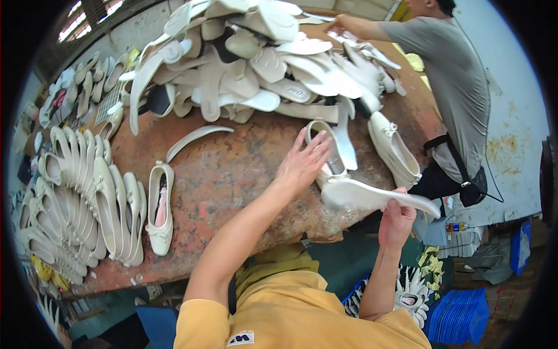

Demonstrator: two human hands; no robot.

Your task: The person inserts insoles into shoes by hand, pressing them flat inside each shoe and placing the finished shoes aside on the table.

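My right hand [397, 219] pinches a white insole [372, 193] between thumb and fingers, holding it out level over the table's front edge. The insole's left end is smeared by motion and covers the near end of a cream flat shoe [335, 165]. Along the left side of that shoe rests my left hand [303, 160], its fingers bent over the shoe's rim and gripping it. Right of the shoe stands another cream flat with a small bow [393, 148], which neither hand touches.
A large heap of white insoles [232, 75] covers the far part of the worn table [215, 198]. Rows of cream shoes [75, 198] stand at left, beside a single shoe [160, 206] and a curved white strip [197, 139]. A co-worker in grey [450, 70] reaches in from the right.
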